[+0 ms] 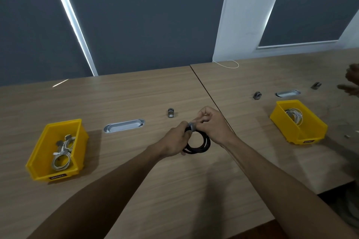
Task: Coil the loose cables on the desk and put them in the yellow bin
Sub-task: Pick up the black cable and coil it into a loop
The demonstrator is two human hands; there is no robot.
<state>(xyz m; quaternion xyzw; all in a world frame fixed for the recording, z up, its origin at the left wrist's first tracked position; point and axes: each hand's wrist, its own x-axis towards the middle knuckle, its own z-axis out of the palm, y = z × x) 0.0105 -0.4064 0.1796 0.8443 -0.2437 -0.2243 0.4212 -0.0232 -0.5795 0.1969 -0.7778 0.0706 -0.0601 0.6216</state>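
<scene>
Cable (200, 144), black, coiled into a loop, held just above the tabletop (136, 93) at centre. Left hand (175, 141) clamped on the loop's left side; right hand (210, 124) pinching a grey fastener at the loop's top. Yellow bin (41, 148) lies well to the left, nearer the left hand, long axis running away from the person; holds coiled white cables. Second yellow bin (314, 125), far right, also holds white cable.

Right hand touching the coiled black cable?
Touching. Head view: the right hand pinches the grey strap on the coiled black cable, with no gap visible.
</scene>
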